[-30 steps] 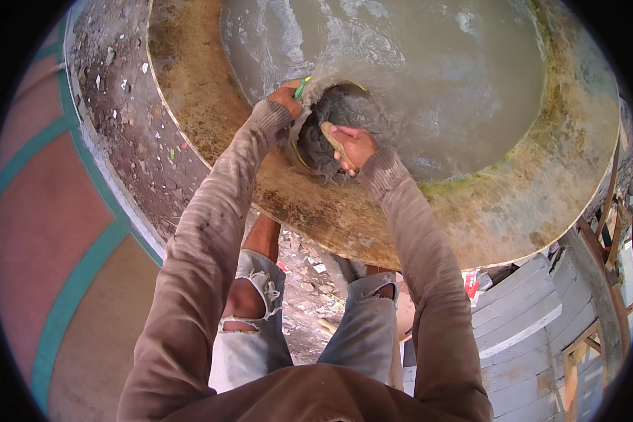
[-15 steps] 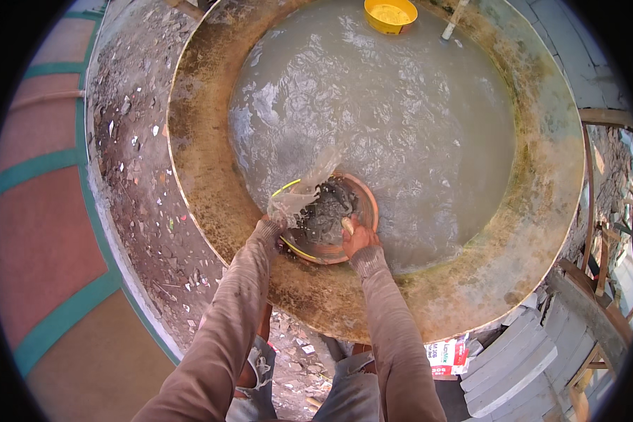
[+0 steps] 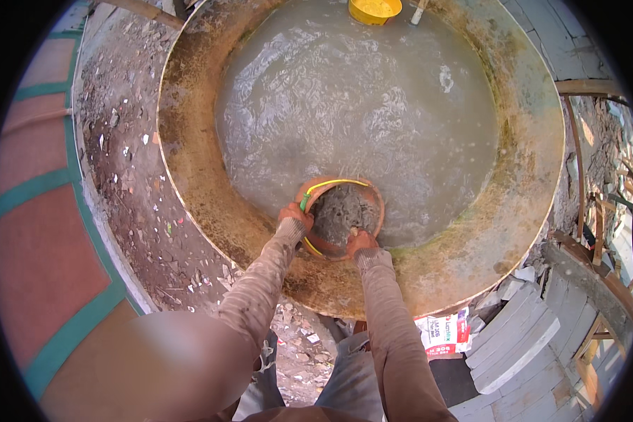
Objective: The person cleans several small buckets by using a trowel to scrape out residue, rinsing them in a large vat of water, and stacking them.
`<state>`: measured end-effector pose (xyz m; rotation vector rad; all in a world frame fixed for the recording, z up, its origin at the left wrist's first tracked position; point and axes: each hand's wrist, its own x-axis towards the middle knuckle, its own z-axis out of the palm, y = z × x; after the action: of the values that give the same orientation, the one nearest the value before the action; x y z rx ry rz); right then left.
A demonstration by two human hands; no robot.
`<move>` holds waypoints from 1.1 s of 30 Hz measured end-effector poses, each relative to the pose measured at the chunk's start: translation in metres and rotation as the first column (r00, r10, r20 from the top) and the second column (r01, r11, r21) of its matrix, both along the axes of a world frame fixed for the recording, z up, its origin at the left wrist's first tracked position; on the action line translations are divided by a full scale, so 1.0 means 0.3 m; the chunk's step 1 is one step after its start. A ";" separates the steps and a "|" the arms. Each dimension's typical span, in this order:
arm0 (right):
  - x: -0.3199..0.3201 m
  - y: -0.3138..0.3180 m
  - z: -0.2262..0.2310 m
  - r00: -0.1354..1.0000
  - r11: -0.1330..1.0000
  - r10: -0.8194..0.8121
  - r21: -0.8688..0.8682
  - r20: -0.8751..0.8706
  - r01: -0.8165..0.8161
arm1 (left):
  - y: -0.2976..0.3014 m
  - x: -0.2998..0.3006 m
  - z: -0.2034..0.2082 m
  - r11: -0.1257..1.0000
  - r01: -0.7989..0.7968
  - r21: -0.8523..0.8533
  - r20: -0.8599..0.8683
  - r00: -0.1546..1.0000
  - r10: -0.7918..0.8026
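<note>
An orange-brown round basin (image 3: 380, 204), with a yellow band and a bit of green along its rim, sits at the near edge of the murky grey water (image 3: 359, 119). Dark grey muddy matter (image 3: 341, 211) lies in its bottom. My left hand (image 3: 297, 214) is closed on the basin's left rim, beside the green bit. At the near right rim my right hand (image 3: 361, 243) is closed too, its thumb over the inner side. The basin leans, its far rim in or just over the water.
A large round tank with a wide stained rim (image 3: 471, 274) holds the water. A yellow bowl (image 3: 374, 10) floats at the far side, near a pale pipe (image 3: 420, 10). Rubble ground (image 3: 126, 183) lies left; a printed sack (image 3: 443, 334) and stacked grey slabs (image 3: 517, 344) stand lower right.
The splash over the basin's left side has gone. The basin has turned and tilted, its yellow band now running along the far rim. My left hand has moved up and right with it.
</note>
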<state>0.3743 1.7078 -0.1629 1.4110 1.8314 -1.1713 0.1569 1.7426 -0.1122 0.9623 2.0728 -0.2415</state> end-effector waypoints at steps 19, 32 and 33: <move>0.467 -0.234 0.816 0.843 0.552 -0.391 0.639 -0.368 0.535 | 0.139 -0.168 0.672 0.265 0.443 0.856 -0.402 0.894 -0.196; 0.367 -0.162 0.864 0.705 0.420 -0.407 0.567 -0.580 0.709 | 0.507 -0.087 1.415 -0.524 0.505 0.686 -0.384 0.863 0.329; 0.363 -0.162 0.870 0.690 0.406 -0.414 0.558 -0.594 0.724 | 0.532 -0.096 1.437 -0.570 0.496 0.656 -0.358 0.868 0.344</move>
<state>0.4833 1.6591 0.0981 2.6872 2.3335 -1.0055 0.1282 1.9022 0.3190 2.4058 2.0036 2.3568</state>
